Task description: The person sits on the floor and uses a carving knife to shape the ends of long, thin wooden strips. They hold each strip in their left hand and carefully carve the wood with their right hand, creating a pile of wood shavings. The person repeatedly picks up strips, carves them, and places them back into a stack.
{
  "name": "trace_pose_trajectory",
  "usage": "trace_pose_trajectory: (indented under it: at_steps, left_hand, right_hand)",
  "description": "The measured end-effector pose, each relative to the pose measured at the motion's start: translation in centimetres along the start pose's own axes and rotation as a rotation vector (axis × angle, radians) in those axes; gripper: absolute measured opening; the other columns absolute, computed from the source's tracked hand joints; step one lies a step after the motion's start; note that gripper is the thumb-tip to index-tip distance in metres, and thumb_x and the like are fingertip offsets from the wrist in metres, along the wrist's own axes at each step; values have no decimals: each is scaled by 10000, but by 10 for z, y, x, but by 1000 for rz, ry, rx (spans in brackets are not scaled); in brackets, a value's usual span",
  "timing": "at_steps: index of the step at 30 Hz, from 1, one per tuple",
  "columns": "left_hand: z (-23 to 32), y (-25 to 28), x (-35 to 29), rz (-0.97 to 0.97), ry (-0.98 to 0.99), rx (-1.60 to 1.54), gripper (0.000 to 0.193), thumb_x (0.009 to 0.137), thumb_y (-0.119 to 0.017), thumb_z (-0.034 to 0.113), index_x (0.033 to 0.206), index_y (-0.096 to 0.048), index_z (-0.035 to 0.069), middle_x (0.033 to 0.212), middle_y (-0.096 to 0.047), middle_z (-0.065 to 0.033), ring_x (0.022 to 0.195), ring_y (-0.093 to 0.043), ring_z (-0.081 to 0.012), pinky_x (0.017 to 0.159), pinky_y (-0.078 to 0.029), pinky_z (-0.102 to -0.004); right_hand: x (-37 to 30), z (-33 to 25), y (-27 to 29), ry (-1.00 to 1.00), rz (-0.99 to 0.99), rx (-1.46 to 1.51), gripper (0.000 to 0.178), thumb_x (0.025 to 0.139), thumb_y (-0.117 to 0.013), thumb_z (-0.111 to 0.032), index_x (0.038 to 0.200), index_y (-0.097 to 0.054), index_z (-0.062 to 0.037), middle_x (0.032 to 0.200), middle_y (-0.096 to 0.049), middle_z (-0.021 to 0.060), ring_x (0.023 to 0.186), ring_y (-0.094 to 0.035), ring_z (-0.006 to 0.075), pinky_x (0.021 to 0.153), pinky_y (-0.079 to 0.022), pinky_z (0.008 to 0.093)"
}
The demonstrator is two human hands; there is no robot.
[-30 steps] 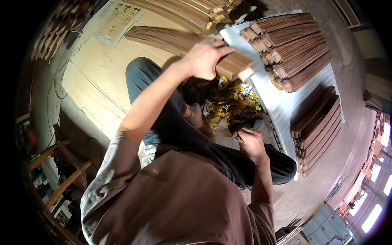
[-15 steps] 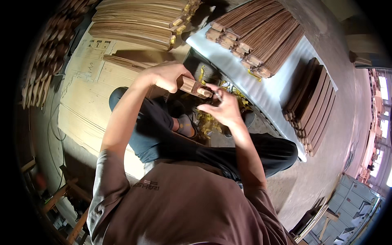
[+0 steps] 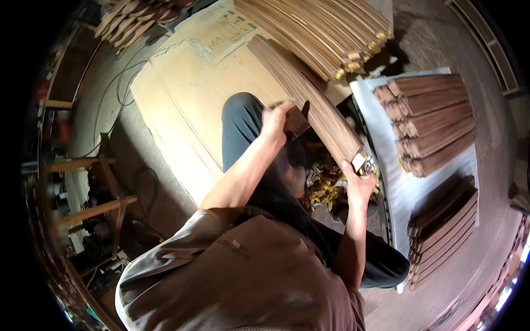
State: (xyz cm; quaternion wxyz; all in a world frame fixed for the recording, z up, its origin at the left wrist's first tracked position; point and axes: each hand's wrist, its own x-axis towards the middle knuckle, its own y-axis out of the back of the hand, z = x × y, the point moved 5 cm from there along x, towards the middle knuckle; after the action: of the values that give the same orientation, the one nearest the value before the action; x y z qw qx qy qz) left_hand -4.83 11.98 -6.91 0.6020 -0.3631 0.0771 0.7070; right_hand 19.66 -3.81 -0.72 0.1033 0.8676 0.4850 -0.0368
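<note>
A long brown wooden slat (image 3: 331,124) with striped grain lies slantwise in front of me, its pale cut end toward the right. My left hand (image 3: 274,122) is closed at the slat's near edge, about midway along; the fingers underneath are partly hidden. At the near right end my right hand (image 3: 359,187) grips the slat, thumb on top. Something small and shiny shows by the right fingers, too unclear to name. Below the slat, yellow scraps (image 3: 326,185) lie heaped between my legs.
Cardboard (image 3: 182,105) covers the surface at left. A stack of slats with yellow-marked ends (image 3: 326,33) lies at the far side. On a white-sheeted surface (image 3: 381,105) at right sit two more slat stacks, one upper (image 3: 436,121), one lower (image 3: 444,231). Wooden frame (image 3: 91,215) and cables stand left.
My view has turned, so the stacks appear further right. The slat, earlier pointing end-on between my hands, now shows its long broad face. My right hand has closed on its end.
</note>
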Motion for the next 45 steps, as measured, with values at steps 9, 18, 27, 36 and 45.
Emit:
trace_pose_trajectory:
  at_steps: [9,18,27,36,45]
  left_hand:
    - [-18,-35,-2,-213,198,-468,419,796,-781,364,1046,-597,83,916,-635,-139,853,-623,-307,805,-539,-493]
    - [80,-118,-81,-279,-472,91,533,811,-764,287,1191,-504,17,940,-597,-89,828,-629,-210,710,-558,-365]
    - [108,-244,-1,-232,-739,634,678,593,-863,116,1155,-534,-70,1015,-677,-158,924,-671,-255,834,-541,-365]
    - [40,-407,60,-274,-713,1421,968,573,-863,289,1388,-484,-73,1228,-665,-239,1103,-668,-307,955,-532,-353]
    - [-44,-536,119,-320,-775,1777,1000,547,-816,428,1406,-508,19,1269,-661,-195,1183,-639,-291,976,-526,-363]
  right_hand:
    - [-34,-30,-8,474,-138,-389,473,681,-921,-104,1093,-718,11,833,-715,48,708,-612,88,665,-536,266]
    - [-49,-59,9,396,-299,-325,457,701,-904,-255,1045,-684,-51,828,-678,103,688,-662,248,649,-547,350]
    - [-4,-76,100,298,-405,-825,296,831,-763,-302,982,-727,-50,777,-709,174,756,-699,370,710,-562,454]
    - [13,-43,142,597,-366,-1181,191,838,-624,-156,980,-630,-29,849,-680,98,782,-707,245,619,-572,372]
    - [26,-59,177,643,-240,-1173,327,763,-639,-118,1057,-640,22,813,-606,60,756,-654,184,588,-555,306]
